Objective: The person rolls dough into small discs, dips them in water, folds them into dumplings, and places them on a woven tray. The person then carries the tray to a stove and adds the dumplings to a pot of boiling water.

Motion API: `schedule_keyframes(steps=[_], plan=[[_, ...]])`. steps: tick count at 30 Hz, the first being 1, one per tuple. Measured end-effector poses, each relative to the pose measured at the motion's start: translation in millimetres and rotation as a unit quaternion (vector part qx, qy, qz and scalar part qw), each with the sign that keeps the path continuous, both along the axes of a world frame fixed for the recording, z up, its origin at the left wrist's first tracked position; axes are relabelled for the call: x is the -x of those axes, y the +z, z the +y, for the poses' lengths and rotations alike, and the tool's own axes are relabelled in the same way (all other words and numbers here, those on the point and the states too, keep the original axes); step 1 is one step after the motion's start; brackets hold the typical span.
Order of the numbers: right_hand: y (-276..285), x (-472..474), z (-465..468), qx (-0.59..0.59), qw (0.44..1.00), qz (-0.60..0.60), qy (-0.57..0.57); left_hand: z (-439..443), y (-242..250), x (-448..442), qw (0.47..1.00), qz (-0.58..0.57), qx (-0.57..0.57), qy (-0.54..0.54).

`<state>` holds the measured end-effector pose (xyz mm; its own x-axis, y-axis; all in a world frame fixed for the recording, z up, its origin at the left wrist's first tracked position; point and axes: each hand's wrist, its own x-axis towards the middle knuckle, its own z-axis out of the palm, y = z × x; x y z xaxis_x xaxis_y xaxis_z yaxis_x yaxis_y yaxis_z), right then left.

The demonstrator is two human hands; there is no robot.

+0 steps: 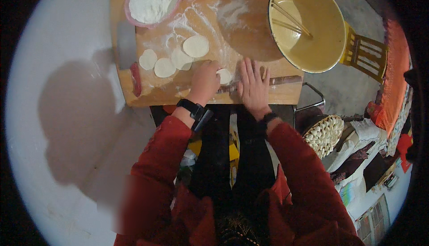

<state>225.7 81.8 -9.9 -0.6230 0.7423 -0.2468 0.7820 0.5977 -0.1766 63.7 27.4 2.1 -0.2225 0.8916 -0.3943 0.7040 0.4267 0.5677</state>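
Observation:
My left hand (206,82) pinches the edge of a small round dough wrapper (224,76) on the floured wooden board (207,99). Under my right hand (253,85), which lies flat with its fingers extended, is a thin dark rolling pin (285,80); its right part sticks out past the hand, and its left part lies along the near edge of the wrapper. Several rolled wrappers rest to the upper left, the largest wrapper (196,46) farthest back and a smaller one (148,59) at the left.
A pink plastic scoop of flour (152,1) stands at the back left. A cleaver lies at the left, with a grey blade (127,44) and red handle (135,80). At the back right is a yellow enamel basin (321,21) with chopsticks (291,18). Dumplings (324,135) fill a tray lower right.

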Motion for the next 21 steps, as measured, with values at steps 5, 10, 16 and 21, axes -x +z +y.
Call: schedule_keyframes(steps=[5, 10, 16, 21], plan=[[-29, 23, 26, -0.094, 0.988, 0.102, -0.063, 8, -3, 2, 0.986, 0.134, -0.04, -0.088], [-25, -2, -7, 0.001, 1.0, -0.005, -0.001, 7, -3, 5, 0.999, -0.018, -0.033, -0.021], [-25, 24, 19, -0.072, 0.994, 0.081, -0.032, -2, 0, 8, 0.996, 0.064, -0.033, -0.042], [-23, 21, 13, -0.059, 0.986, 0.139, -0.071, 4, -2, 8, 0.998, -0.043, -0.052, 0.007]])
